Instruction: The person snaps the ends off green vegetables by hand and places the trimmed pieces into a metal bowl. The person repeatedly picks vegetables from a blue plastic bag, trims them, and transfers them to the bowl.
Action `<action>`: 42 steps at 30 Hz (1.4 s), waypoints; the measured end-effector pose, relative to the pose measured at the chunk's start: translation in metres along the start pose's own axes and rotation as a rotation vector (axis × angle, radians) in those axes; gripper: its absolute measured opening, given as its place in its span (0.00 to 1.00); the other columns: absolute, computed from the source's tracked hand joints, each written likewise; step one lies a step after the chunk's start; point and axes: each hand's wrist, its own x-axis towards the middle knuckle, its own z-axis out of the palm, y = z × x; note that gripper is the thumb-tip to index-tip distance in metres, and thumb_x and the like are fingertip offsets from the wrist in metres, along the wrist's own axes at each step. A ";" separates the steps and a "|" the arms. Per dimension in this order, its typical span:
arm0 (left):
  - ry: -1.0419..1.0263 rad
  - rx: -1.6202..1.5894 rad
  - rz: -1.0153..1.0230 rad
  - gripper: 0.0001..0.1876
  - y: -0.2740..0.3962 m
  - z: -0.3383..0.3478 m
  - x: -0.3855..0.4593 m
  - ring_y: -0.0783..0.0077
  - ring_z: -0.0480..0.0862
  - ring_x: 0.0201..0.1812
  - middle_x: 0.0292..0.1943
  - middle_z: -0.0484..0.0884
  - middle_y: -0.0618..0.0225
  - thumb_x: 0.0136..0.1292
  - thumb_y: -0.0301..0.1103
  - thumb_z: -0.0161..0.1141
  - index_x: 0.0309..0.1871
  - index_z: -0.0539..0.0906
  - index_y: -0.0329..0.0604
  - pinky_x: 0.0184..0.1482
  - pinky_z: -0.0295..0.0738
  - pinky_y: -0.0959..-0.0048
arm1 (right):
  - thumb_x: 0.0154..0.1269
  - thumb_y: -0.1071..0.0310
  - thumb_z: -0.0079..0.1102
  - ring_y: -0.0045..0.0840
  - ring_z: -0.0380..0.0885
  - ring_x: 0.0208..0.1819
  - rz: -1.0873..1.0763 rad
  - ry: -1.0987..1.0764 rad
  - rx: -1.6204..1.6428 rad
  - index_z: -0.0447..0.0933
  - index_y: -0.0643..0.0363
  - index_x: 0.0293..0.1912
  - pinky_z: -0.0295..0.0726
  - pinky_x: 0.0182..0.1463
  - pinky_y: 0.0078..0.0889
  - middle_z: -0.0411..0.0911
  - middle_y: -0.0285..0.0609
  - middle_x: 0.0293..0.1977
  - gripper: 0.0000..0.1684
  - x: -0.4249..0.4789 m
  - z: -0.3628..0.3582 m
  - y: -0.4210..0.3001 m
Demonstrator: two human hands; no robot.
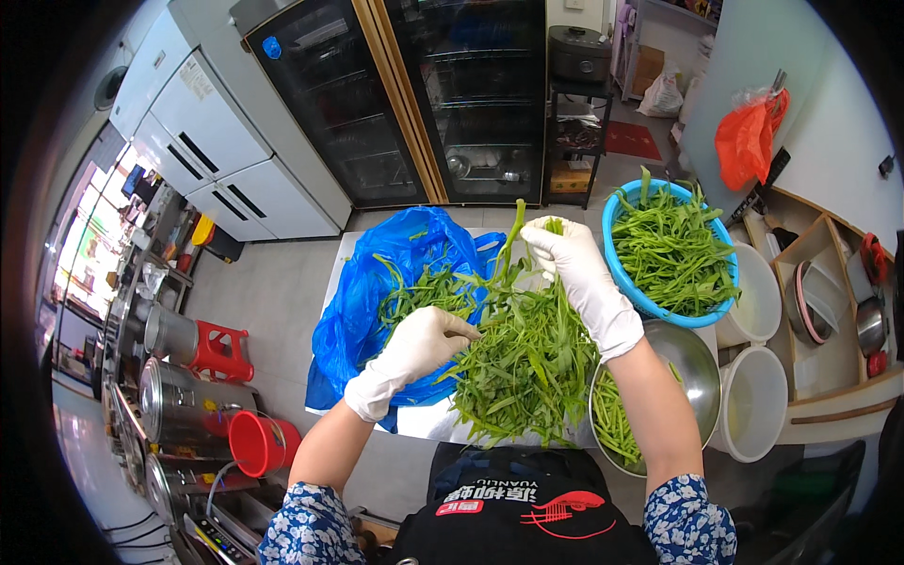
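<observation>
A heap of leafy water spinach (pixel 526 360) lies on the metal table (pixel 431 418) in front of me. My right hand (pixel 568 265), in a white glove, is raised over its far right side and closed around some greens, whose cut ends (pixel 554 226) show above the fingers. Just left of that hand a thick green stem (pixel 513 229) sticks up. My left hand (pixel 420 346), gloved too, has its fingertips at the heap's left edge; whether they pinch a leaf cannot be told. Behind it an open blue plastic bag (pixel 360 311) holds loose greens (pixel 431 289).
A blue basket (pixel 609 244) full of greens stands at the back right. Nearer, a steel bowl (pixel 696 360) with cut stems (pixel 613 417) sits under my right forearm. White buckets (pixel 759 402) flank the table's right side; a red bucket (pixel 263 443) stands at left.
</observation>
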 end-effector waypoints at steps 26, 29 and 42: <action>0.149 -0.820 0.030 0.12 -0.019 -0.047 0.044 0.81 0.77 0.33 0.34 0.84 0.70 0.63 0.33 0.62 0.44 0.85 0.34 0.41 0.74 0.78 | 0.61 0.64 0.64 0.08 0.64 0.22 0.021 -0.203 -0.362 0.83 0.60 0.37 0.62 0.24 0.14 0.71 0.25 0.21 0.10 -0.014 0.011 0.002; 0.136 -0.774 0.026 0.14 -0.006 -0.042 0.041 0.78 0.80 0.35 0.36 0.85 0.68 0.62 0.33 0.64 0.46 0.84 0.34 0.43 0.76 0.78 | 0.59 0.63 0.66 0.11 0.70 0.27 -0.100 -0.235 -0.466 0.83 0.61 0.34 0.67 0.29 0.16 0.77 0.29 0.27 0.11 -0.005 0.019 0.023; 0.088 -0.726 -0.107 0.11 -0.003 -0.026 0.056 0.83 0.80 0.32 0.32 0.85 0.70 0.61 0.35 0.65 0.42 0.87 0.38 0.37 0.74 0.83 | 0.55 0.66 0.64 0.11 0.69 0.27 0.154 -0.252 -0.346 0.80 0.60 0.28 0.68 0.31 0.19 0.76 0.27 0.24 0.07 -0.005 0.026 0.030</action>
